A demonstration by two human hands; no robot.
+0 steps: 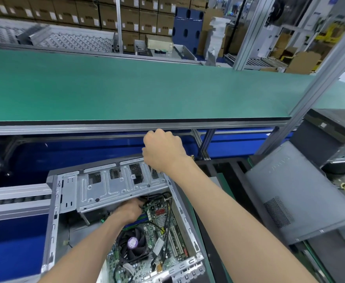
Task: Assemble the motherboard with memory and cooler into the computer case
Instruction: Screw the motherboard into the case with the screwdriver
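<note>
An open grey computer case (53,221) lies on its side below me. The green motherboard (161,231) sits inside it, with a black cooler fan (133,248) and slots along its right side. My right hand (163,152) grips a screwdriver (150,176) whose thin shaft points straight down onto the metal drive bracket (106,188) at the case's far end. My left hand (129,210) reaches under that bracket, fingers curled at the black cables (167,217) near the board's top edge; what they hold is hidden.
A long green bench top (126,88) runs across above the case, with an aluminium post (320,78) at right. A grey case side panel (302,197) leans to the right. Stacked cardboard boxes (126,17) fill the background.
</note>
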